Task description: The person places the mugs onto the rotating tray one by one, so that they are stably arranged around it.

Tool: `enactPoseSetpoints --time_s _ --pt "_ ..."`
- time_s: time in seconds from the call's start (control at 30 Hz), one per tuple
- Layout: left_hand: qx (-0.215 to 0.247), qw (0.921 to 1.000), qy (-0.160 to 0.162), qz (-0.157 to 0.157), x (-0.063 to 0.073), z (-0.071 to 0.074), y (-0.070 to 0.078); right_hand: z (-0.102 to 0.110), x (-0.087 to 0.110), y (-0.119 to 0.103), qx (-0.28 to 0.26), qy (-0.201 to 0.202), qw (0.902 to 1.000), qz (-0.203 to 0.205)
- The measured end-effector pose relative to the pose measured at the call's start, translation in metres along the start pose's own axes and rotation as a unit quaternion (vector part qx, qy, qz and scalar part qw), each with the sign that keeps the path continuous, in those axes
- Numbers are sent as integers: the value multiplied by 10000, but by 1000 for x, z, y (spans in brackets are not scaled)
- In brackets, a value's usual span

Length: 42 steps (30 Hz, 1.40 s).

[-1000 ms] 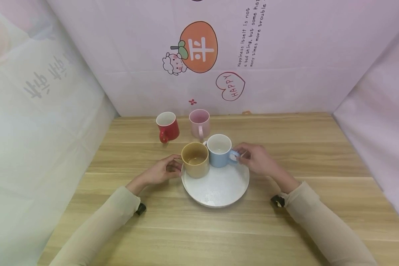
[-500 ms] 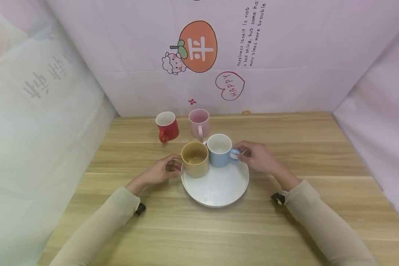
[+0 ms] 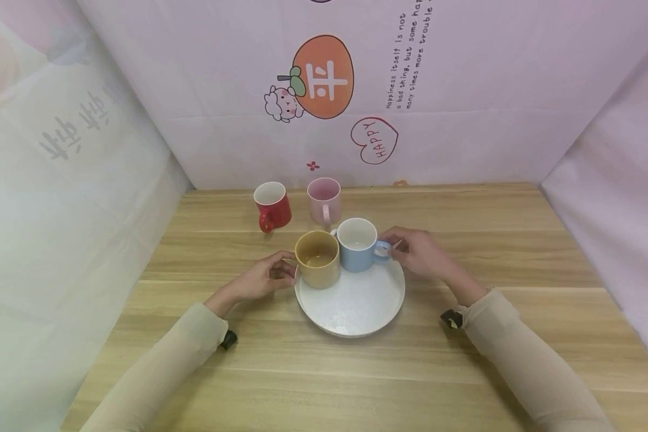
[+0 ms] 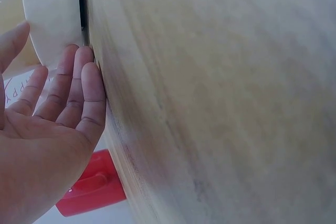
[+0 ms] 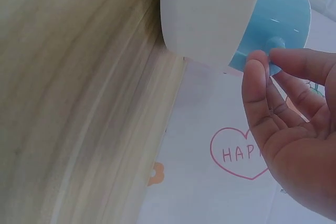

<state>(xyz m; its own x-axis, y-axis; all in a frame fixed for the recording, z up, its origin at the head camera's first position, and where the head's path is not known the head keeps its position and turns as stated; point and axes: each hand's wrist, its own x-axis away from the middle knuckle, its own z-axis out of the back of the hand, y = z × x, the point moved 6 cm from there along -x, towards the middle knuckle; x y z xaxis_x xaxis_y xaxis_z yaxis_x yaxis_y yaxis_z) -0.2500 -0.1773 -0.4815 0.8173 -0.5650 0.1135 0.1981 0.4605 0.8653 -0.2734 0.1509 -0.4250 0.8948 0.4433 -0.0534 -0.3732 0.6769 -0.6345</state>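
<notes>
A tan mug [image 3: 320,277] and a light blue mug [image 3: 356,259] stand upright side by side at the back of a round white tray [image 3: 353,309]. My left hand [image 3: 256,279] is at the tray's left side. In the left wrist view, its nearly straight fingertips [image 4: 93,85] meet the tray's side wall [image 4: 52,9], with the thumb up toward the tan mug. With thumb and fingers, my right hand [image 3: 418,255] pinches the blue mug's handle. The right wrist view shows this pinch beside the tray's rim, where the fingers partly hide the handle.
Behind the tray, a red mug [image 3: 274,210] and a pink mug [image 3: 324,207] stand on the wooden table [image 3: 324,384]. A printed white cloth [image 3: 443,144] hangs along the table's back edge. Further cloth walls rise at the left and right.
My right hand has shifted very slightly up and back at the blue mug's handle. The mugs, the tray and my left hand look the same.
</notes>
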Motion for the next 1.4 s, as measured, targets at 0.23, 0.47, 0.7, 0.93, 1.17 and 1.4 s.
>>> enactPoseSetpoints --time_s 0.23,0.47,0.7,0.93,1.17,1.4 --pt "-17 10000 -6 37 0 0 -1 1 -1 0 -11 -12 10000 -1" --pt "-20 10000 -9 -23 0 1 1 1 -2 1 -42 -2 10000 -59" --pt "-104 9999 8 -89 -1 1 1 1 -2 4 -40 -81 9997 -213" --pt "-51 10000 9 41 -1 1 -1 1 -2 5 15 -130 9995 -286" --pt "-77 10000 -7 -12 -1 1 2 2 2 9 66 -141 9997 -198" --pt "-129 9998 -23 -137 1 2 4 3 8 13 79 -220 9997 -67"
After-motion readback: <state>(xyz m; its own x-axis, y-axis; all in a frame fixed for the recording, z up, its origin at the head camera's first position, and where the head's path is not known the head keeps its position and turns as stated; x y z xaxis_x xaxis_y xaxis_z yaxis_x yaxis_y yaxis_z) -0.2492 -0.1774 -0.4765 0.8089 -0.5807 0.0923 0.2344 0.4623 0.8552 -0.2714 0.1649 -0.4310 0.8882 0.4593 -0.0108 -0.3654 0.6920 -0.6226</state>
